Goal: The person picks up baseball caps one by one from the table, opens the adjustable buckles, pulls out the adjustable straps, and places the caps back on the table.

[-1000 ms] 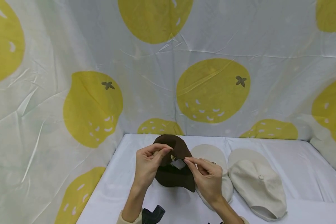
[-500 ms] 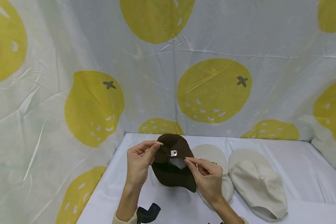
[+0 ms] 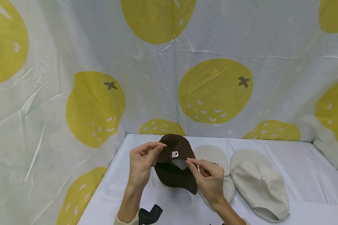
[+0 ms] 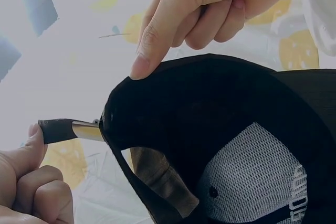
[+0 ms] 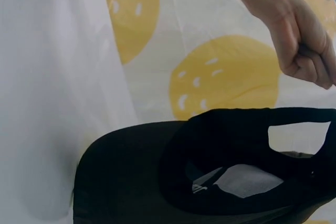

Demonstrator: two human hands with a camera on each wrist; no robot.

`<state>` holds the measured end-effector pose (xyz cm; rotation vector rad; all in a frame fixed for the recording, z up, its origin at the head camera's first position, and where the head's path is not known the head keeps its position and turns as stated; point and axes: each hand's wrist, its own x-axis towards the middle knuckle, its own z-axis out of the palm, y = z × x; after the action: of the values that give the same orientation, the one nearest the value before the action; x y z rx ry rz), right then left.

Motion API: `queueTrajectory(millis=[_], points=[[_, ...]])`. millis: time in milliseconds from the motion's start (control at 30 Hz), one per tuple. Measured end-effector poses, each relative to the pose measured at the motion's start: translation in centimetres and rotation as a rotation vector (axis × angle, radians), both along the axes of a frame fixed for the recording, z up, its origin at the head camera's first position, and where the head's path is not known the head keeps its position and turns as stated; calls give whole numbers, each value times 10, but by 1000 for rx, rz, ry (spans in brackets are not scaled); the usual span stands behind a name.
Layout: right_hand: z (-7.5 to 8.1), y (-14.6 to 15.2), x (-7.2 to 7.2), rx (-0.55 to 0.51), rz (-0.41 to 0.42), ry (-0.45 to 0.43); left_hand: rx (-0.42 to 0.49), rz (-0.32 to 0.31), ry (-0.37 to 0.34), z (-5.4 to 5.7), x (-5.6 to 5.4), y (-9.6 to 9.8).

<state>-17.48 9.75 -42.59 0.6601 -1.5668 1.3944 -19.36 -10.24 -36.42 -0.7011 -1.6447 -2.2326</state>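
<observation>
A dark brown baseball cap (image 3: 175,178) is held up over the white-covered table, its brim toward me and its inside showing. My left hand (image 3: 140,161) pinches the end of the cap's back strap (image 4: 56,130) between thumb and forefinger, drawn out to the side. A shiny metal buckle (image 3: 175,154) sits on the strap close to the cap. Thumb and forefinger of my right hand (image 3: 209,179) pinch the cap's edge on the other side. In the right wrist view the cap's back opening (image 5: 296,137) shows, with the left hand (image 5: 299,35) above it.
Two beige caps lie on the table (image 3: 307,181) to the right. The nearer-to-middle beige cap (image 3: 211,153) has dark lettering and is partly behind my right hand; the other beige cap (image 3: 259,184) lies beside it. A lemon-print curtain (image 3: 152,81) surrounds the table.
My left hand has moved left, away from the cap, drawing the strap out, then slightly back right. The metal buckle has come into view. My right hand has stayed in place.
</observation>
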Motion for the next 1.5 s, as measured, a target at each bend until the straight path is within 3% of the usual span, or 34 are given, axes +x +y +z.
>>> queueTrajectory(millis=[933, 1267, 1500], points=[[3, 0, 4, 29, -16, -4, -96, -79, 13, 2, 8, 3], [7, 1, 1, 56, 55, 109, -114, -112, 54, 2, 10, 8], [10, 0, 1, 86, 98, 137, -128, -128, 44, 3, 12, 8]])
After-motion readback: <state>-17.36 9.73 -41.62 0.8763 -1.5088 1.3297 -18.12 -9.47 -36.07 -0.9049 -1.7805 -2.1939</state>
